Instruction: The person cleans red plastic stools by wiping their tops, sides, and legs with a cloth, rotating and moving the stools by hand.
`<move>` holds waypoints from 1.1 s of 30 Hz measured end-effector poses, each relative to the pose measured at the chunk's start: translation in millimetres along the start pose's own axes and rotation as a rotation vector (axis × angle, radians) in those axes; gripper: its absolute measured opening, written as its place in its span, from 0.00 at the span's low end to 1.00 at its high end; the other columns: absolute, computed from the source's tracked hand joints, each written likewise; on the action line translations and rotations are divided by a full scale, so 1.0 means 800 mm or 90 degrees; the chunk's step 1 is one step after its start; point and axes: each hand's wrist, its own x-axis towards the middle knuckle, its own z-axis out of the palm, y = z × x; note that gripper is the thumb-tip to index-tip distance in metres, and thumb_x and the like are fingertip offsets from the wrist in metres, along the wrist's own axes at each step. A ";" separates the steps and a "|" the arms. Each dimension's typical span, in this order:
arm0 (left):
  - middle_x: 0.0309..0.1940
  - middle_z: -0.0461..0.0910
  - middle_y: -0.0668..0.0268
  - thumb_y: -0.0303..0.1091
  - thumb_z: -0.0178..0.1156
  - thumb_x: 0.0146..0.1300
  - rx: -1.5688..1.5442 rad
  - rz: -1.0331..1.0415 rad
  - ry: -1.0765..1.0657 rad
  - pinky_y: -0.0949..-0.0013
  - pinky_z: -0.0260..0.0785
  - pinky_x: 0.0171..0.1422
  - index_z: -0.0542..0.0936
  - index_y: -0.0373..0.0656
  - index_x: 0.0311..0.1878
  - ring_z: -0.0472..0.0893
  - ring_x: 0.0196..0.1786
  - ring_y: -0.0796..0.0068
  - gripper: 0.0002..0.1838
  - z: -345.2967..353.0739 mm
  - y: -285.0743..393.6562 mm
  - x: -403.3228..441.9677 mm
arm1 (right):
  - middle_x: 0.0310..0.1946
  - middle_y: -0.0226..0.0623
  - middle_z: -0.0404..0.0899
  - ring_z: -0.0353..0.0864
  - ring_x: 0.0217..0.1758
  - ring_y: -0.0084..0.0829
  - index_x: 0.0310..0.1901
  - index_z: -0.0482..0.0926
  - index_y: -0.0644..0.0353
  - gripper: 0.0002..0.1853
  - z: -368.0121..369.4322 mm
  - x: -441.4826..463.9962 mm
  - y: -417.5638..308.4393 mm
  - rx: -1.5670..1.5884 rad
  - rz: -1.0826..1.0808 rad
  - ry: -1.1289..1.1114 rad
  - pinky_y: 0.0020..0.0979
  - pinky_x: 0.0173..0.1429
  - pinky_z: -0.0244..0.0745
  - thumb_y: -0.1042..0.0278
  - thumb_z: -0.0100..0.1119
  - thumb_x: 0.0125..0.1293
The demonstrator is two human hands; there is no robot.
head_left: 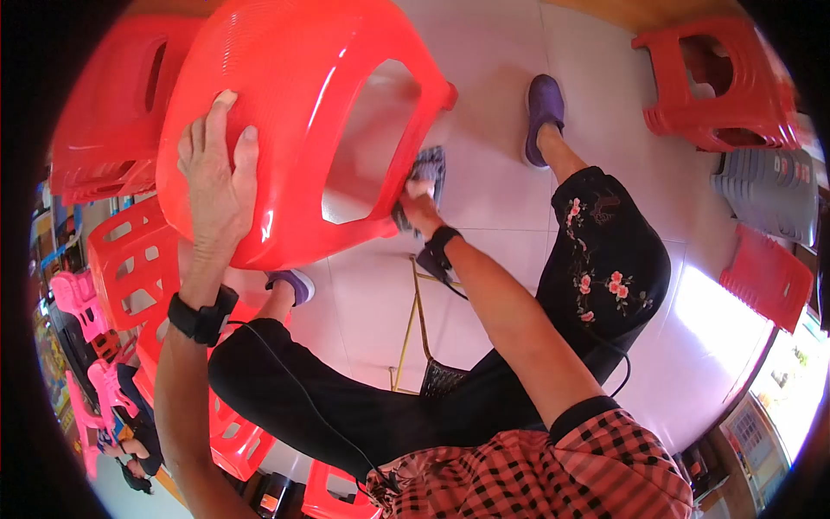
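Note:
A red plastic stool (285, 104) is tipped in front of me, its seat facing left and its legs pointing right. My left hand (216, 177) lies on the seat near its lower edge, fingers stretched out and thumb apart. Low on the stool's leg end, my right hand (421, 210) is closed on a dark checkered cloth (430, 173), which touches or nearly touches the stool leg. The right fingers are partly hidden and slightly blurred.
Stacked red stools stand at upper left (117, 95) and upper right (722, 82). Beside the right stack are grey stools (769, 186). A thin yellow metal frame (419, 311) stands between my legs. Another person (143, 445) is at far lower left, near pink chairs (108, 389).

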 end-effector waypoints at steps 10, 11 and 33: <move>0.51 0.72 0.58 0.40 0.55 0.61 0.001 -0.017 0.045 0.51 0.55 0.62 0.68 0.46 0.60 0.65 0.57 0.53 0.23 0.000 0.010 0.001 | 0.24 0.39 0.76 0.78 0.24 0.36 0.41 0.73 0.63 0.20 -0.007 -0.069 -0.041 0.278 0.238 -0.297 0.38 0.30 0.73 0.54 0.55 0.56; 0.50 0.72 0.58 0.40 0.56 0.61 -0.004 -0.013 0.053 0.51 0.55 0.62 0.68 0.45 0.59 0.65 0.57 0.52 0.24 0.001 0.009 -0.001 | 0.22 0.38 0.74 0.77 0.22 0.33 0.41 0.72 0.66 0.22 -0.013 -0.070 -0.047 0.227 0.270 -0.321 0.37 0.27 0.71 0.53 0.57 0.55; 0.49 0.72 0.54 0.43 0.55 0.59 0.007 -0.012 0.089 0.50 0.57 0.60 0.68 0.45 0.59 0.66 0.54 0.50 0.25 0.024 -0.010 -0.001 | 0.29 0.31 0.75 0.74 0.31 0.23 0.36 0.75 0.64 0.19 -0.256 -0.107 -0.376 0.431 -0.082 -0.091 0.29 0.35 0.71 0.55 0.60 0.53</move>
